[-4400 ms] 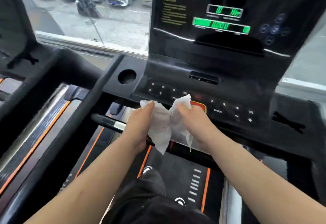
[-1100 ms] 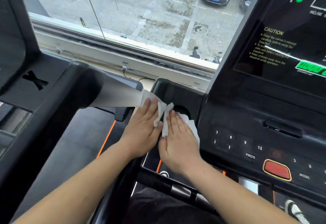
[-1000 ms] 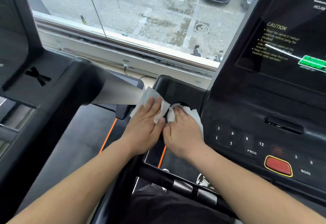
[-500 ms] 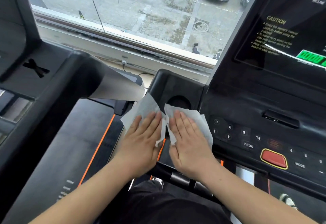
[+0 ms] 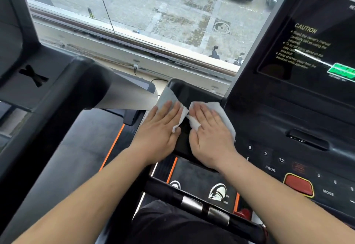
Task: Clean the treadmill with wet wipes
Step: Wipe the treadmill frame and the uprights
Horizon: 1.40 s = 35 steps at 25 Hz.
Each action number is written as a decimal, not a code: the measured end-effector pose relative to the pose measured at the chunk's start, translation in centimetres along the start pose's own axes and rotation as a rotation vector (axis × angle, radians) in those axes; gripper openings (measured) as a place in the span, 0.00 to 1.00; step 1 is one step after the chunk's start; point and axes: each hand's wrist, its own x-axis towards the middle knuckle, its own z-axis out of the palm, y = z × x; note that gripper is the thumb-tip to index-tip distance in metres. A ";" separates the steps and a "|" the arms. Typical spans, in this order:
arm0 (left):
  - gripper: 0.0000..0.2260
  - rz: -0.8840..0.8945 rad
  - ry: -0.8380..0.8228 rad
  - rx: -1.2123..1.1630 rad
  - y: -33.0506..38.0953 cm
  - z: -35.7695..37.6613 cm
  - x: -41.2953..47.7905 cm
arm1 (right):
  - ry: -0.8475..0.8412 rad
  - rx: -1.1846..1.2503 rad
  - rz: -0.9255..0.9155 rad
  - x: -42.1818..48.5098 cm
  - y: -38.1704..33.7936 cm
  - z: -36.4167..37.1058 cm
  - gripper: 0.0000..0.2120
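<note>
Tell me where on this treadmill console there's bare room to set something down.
Bare: the back of the black plastic side tray, between the white wet wipes and the far rim; the black ledge under the display. Crowded: tray front, under left hand and right hand; the button keypad.
</note>
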 end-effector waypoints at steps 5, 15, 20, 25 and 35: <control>0.29 -0.014 -0.036 0.006 0.0 -1.3 2.8 | -0.112 0.099 0.054 5.7 1.2 -2.3 0.30; 0.29 -0.001 -0.033 -0.095 -0.3 -2.0 6.9 | -0.220 0.193 0.159 7.4 0.1 -2.8 0.31; 0.29 -0.071 -0.003 -0.281 -2.0 0.2 0.8 | -0.081 0.242 0.003 1.6 -3.9 -0.6 0.30; 0.31 -0.199 0.021 -0.327 -1.2 1.8 -4.1 | -0.010 0.190 -0.144 -1.3 -5.6 1.8 0.31; 0.33 -0.539 0.054 -0.198 3.0 3.7 -14.0 | 0.106 -0.052 -0.535 -4.1 -3.7 3.9 0.30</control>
